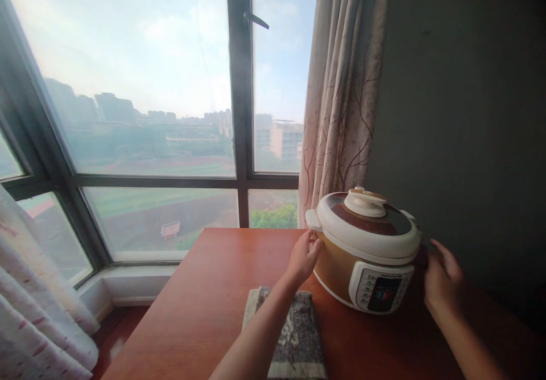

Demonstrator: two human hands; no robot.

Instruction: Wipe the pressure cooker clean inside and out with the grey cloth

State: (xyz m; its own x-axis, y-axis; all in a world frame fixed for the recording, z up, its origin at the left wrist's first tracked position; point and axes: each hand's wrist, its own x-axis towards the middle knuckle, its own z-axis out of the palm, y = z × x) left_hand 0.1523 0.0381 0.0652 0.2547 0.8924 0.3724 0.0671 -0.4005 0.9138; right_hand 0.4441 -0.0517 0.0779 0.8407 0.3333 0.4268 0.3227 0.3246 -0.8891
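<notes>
An electric pressure cooker [341, 263] with a gold body, white trim and a front button panel stands upright on the reddish wooden table. Its lid [390, 223] is on, topped by a white and gold knob. At its left side, my left hand [303, 257] has its fingers curled against the body just below the white side handle; some fingertips are hidden. Close by the right side is my right hand [443, 280], slightly blurred, fingers apart, and I see nothing in it. Beneath my left forearm lies a folded grey and cream towel [301, 334].
The wooden table [183, 323] reaches back to a large window [157, 181] with dark frames. A patterned curtain [341, 95] hangs behind the cooker, beside a dark wall [452, 112]. Another curtain [38, 312] hangs at the lower left.
</notes>
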